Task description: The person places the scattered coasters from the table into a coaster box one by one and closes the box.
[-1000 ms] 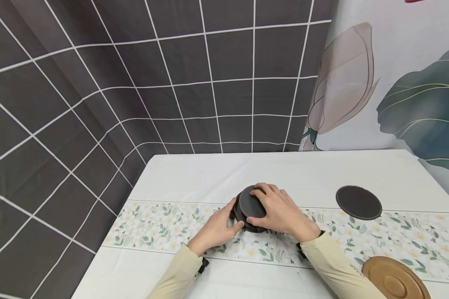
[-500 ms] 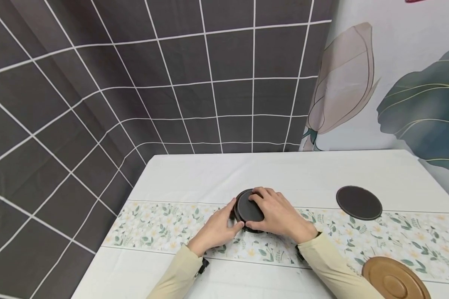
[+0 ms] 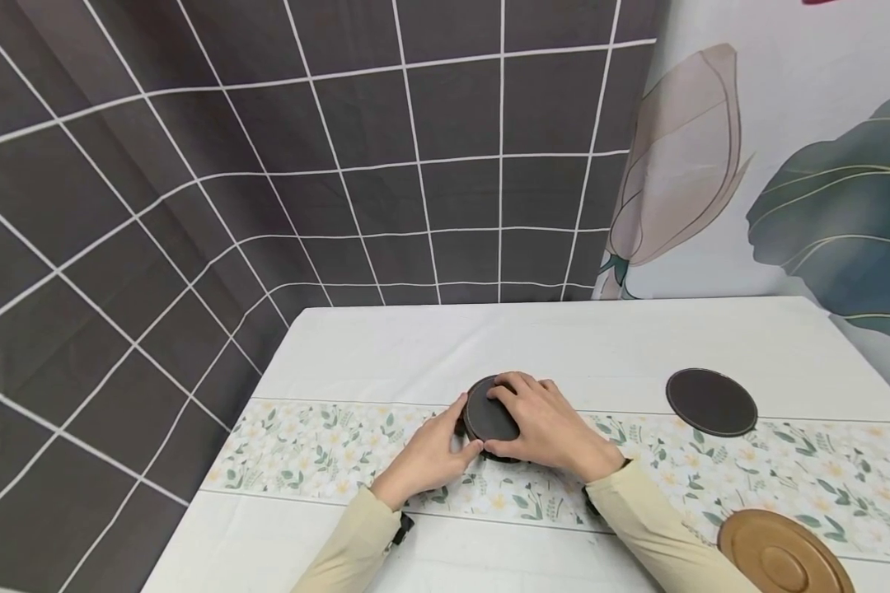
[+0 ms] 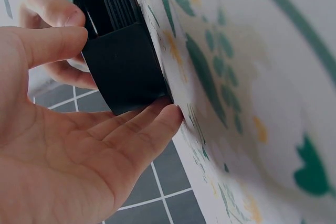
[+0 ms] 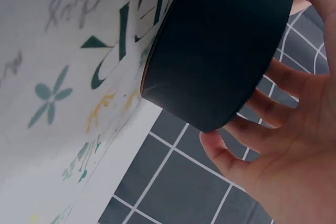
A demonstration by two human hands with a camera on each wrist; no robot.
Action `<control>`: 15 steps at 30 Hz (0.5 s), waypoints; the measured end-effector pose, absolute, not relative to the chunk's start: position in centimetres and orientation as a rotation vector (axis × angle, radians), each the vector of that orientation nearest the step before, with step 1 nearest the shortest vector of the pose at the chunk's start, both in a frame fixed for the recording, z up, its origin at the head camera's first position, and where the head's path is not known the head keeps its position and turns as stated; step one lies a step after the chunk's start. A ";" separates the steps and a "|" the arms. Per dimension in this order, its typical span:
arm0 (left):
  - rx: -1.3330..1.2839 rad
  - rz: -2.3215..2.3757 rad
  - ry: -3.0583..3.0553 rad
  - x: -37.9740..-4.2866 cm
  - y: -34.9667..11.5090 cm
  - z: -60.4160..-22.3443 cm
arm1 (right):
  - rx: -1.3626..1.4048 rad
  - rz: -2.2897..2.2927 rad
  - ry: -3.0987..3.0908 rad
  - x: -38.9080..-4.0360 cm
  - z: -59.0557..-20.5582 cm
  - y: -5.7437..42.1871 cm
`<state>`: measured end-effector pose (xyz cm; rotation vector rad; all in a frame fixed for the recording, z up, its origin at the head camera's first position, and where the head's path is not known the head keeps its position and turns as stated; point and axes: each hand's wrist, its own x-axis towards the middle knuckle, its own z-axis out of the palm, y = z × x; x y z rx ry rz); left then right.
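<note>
Head view: left grip [image 3: 432, 451], loosely curved, holds the smooth round black box [image 4: 123, 72] on the flower-printed tabletop [image 3: 311, 441]; right grip [image 3: 552, 427], spread wide, clasps the flat disc [image 3: 488, 414] at its top. Right lie a thin, light-rimmed dark mat [image 3: 712, 402], far, and a ringed brown plate [image 3: 784, 553], near.

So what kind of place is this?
Probably a staged tabletop setup, perhaps indoors: a dark gridded backdrop, a leaf-printed backdrop, and a white table with a floral strip.
</note>
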<state>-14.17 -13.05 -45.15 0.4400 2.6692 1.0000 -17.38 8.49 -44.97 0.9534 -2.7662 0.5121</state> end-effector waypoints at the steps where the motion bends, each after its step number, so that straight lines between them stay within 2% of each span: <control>1: 0.439 0.999 2.670 -14.2 -13.1 -45.1 | 0.957 0.510 -2.764 -17.4 -45.0 8.5; 15: 0.445 0.985 2.677 -14.1 -13.1 -45.0 | 0.961 0.462 -2.787 -17.4 -45.4 8.5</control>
